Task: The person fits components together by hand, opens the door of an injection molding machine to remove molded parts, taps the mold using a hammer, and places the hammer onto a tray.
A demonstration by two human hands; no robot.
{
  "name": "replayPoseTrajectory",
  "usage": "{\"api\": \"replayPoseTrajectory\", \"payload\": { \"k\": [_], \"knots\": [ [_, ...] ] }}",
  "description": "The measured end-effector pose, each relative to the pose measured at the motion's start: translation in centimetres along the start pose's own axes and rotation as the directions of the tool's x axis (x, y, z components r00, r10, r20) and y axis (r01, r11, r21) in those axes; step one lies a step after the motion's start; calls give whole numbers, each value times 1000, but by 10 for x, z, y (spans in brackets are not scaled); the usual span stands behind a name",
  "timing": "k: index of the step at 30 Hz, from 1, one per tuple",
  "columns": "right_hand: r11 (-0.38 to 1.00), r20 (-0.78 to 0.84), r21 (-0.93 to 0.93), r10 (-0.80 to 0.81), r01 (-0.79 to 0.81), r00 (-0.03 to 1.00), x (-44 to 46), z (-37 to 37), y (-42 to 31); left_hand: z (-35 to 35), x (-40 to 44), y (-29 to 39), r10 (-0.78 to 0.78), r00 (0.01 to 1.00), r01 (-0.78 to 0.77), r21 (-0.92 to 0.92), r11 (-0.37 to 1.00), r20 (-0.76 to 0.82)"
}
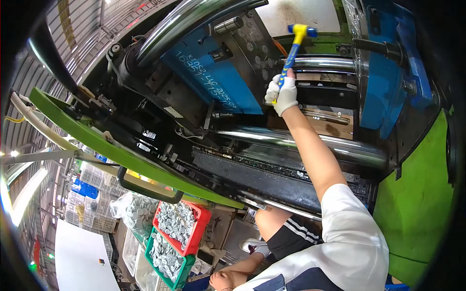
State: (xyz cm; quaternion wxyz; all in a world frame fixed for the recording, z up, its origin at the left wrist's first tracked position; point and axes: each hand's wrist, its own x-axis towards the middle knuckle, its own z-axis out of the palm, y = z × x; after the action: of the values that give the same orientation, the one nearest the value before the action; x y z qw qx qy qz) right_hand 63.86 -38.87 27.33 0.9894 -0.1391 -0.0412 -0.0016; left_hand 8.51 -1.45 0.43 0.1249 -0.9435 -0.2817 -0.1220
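My right hand [282,97], in a white knit glove, is closed round the handle of a blue and yellow mallet [292,57]. The mallet's head points up and away, between the two sides of an open mould machine. Just left of this hand stands a steel and blue mould block [208,72] with white handwriting. Polished steel tie bars [310,140] run beneath and beyond the wrist. At the bottom edge, my bare left hand [221,280] rests with curled fingers over my knee; it is partly cut off by the frame.
Right of the mallet is a blue plate [381,87] with a large spring or threaded rod [378,47]. A green machine door [131,155] crosses the left. A red crate [196,233] and a green crate [180,271] hold many small grey parts. A white board [80,257] stands lower left.
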Motion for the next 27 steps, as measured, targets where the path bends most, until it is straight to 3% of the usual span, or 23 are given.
{"api": "replayPoseTrajectory", "payload": {
  "k": [3,5,6,7,9,11,13,16,17,19,21,23,26,27],
  "knots": [
    [969,10,37,-243,243,970,16,-5,6,7,2,-3,21,1000,-21,40,999,-3],
    [973,54,140,-195,186,979,30,-5,21,-4,4,4,22,1000,-22,4,1000,3],
    [995,-56,91,-46,51,997,38,-2,29,-5,6,6,19,1000,-19,4,1000,3],
    [981,-103,-55,179,-185,979,38,3,34,-5,5,7,18,1000,-18,-6,1000,-23],
    [966,-107,-128,212,-224,972,32,6,26,-8,0,3,25,999,-25,-2,1000,-33],
    [951,-38,-87,295,-297,955,23,3,9,-2,-5,6,-113,993,111,-51,993,-29],
    [985,-17,-93,145,-146,989,10,-5,3,1,-5,6,-107,993,105,-43,994,-40],
    [987,-64,46,-148,151,987,1,-7,8,-2,-3,7,-87,996,86,-57,995,-24],
    [987,-66,47,-152,155,986,4,-10,11,-2,-3,9,-99,995,97,-47,994,-27],
    [937,-58,239,-248,255,967,11,-7,19,-3,2,9,-110,993,108,-38,993,-42],
    [966,-130,225,-103,130,986,15,0,34,-6,4,7,38,999,-38,-2,999,-36],
    [938,-5,108,332,-330,943,14,0,37,-3,0,3,42,998,-42,1,999,-42],
    [954,-27,104,285,-281,958,6,-8,24,8,-2,-3,30,998,-29,16,999,-61],
    [952,5,80,296,-295,955,2,-11,18,11,1,-10,-45,975,41,24,999,217]
  ]
}}
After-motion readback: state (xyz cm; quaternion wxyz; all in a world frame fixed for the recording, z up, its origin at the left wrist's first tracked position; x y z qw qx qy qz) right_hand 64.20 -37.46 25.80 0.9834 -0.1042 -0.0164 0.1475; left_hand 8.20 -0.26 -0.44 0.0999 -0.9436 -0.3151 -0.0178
